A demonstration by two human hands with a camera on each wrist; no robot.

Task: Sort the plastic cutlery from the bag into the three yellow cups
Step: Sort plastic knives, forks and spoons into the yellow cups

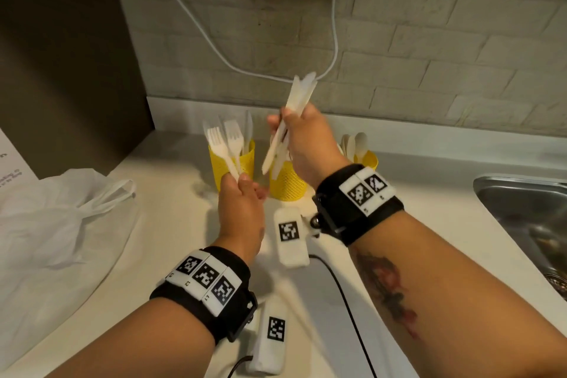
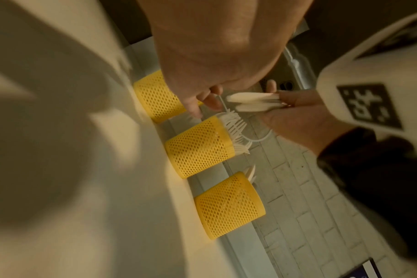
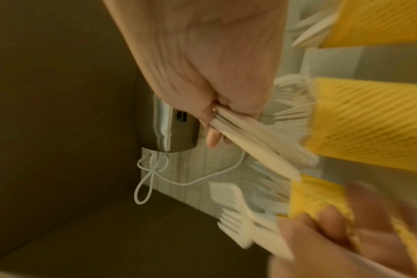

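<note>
**Both hands full of cutlery over the cups**

The bag (image 1: 58, 218) lies slumped on the counter (image 1: 171, 224) at the far left, its handles loose, and what it holds is hidden in the folds. Next comes the left hand (image 1: 242, 209), fingers curled in, thumb and forefinger pinching the handles of forks (image 1: 222, 147) whose tines stand up in front of the left cup (image 1: 231, 163). I count two forks in the pinch, though blur makes that unsure. The left cup already holds forks and one knife-like piece; their number is hard to tell.

The right hand (image 1: 306, 138) is closed round a bundle of knives (image 1: 291, 120), raised and tilted, the lower ends pointing down over the middle cup (image 1: 287, 182). The fingers wrap tight, thumb on top. The bundle looks like three or four pieces; I cannot separate them. The hand covers most of the middle cup's mouth.

The right cup (image 1: 366, 159) sits behind the right wrist, half hidden, with about four spoons (image 1: 356, 143) standing in it.

Three yellow mesh cups in all, in a row near the wall. The sink (image 1: 521, 209) is cut off at the right edge
</note>
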